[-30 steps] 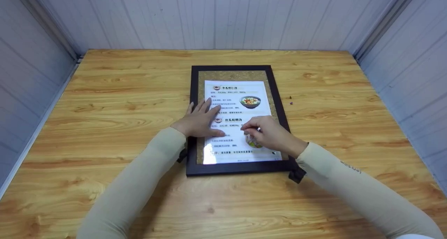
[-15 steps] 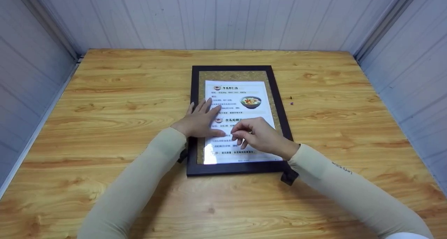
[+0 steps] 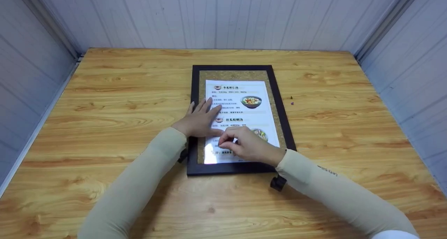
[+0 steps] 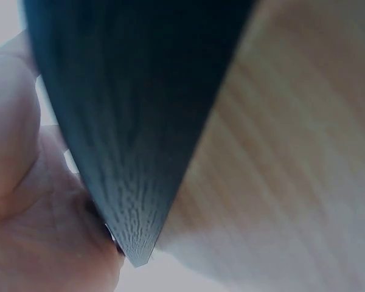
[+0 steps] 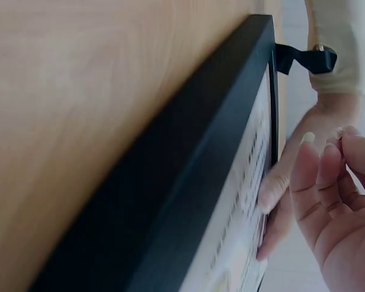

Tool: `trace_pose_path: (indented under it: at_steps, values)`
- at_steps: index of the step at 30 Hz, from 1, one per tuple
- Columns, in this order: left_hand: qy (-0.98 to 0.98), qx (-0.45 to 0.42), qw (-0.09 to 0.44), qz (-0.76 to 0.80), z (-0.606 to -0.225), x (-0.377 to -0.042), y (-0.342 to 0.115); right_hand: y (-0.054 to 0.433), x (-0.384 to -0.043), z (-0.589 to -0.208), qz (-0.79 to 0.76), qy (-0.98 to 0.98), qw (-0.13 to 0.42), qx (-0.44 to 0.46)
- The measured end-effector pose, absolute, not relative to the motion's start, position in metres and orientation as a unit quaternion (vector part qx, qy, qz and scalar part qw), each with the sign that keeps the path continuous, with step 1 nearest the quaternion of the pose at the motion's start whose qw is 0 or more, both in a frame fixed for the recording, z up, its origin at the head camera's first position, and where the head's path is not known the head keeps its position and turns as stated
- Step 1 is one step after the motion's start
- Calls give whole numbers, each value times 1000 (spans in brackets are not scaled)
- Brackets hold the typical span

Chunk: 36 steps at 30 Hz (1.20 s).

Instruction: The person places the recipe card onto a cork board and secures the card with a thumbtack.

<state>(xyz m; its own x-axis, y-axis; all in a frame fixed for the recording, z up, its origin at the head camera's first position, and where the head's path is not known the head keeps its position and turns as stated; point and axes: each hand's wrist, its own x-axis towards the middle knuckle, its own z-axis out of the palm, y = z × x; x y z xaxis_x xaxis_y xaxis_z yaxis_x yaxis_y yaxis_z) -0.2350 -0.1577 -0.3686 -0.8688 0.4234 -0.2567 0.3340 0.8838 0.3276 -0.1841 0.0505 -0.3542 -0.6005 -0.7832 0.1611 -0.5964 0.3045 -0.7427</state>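
A laminated recipe sheet (image 3: pixel 227 95) lies on a cork board (image 3: pixel 232 75) with a dark frame (image 3: pixel 230 168). My left hand (image 3: pixel 200 121) rests on the sheet's left side with its fingers spread, the palm crossing the frame's left bar. Over the lower part of the sheet, my right hand (image 3: pixel 246 144) pinches a tiny pale thing (image 5: pixel 339 132) between thumb and fingertips. That thing is too small to name and barely shows in the right wrist view. The frame's dark edge (image 4: pixel 128 134) fills much of the left wrist view.
Two tiny dark and purple bits, pin-like in size, lie right of the frame: a dark bit (image 3: pixel 292 97) and a purple bit (image 3: pixel 292 103). The wooden table (image 3: pixel 139 81) meets pale wall panels (image 3: pixel 223 19) at the back and sides.
My right hand has moved left and slightly down across the sheet, away from the lower bowl picture, fingertips still pinched. The left hand has stayed in place.
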Motion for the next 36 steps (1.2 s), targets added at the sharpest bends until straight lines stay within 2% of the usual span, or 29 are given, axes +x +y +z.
trace_pose_path:
  at_steps: [8,36]
  values:
    - [956,205,154,141,-369,-235,-158,35,-179,-364,-354,805,100,-465]
    - [956,199,160,144,-370,-235,-158,20,-182,-368,-244,835,89,-486]
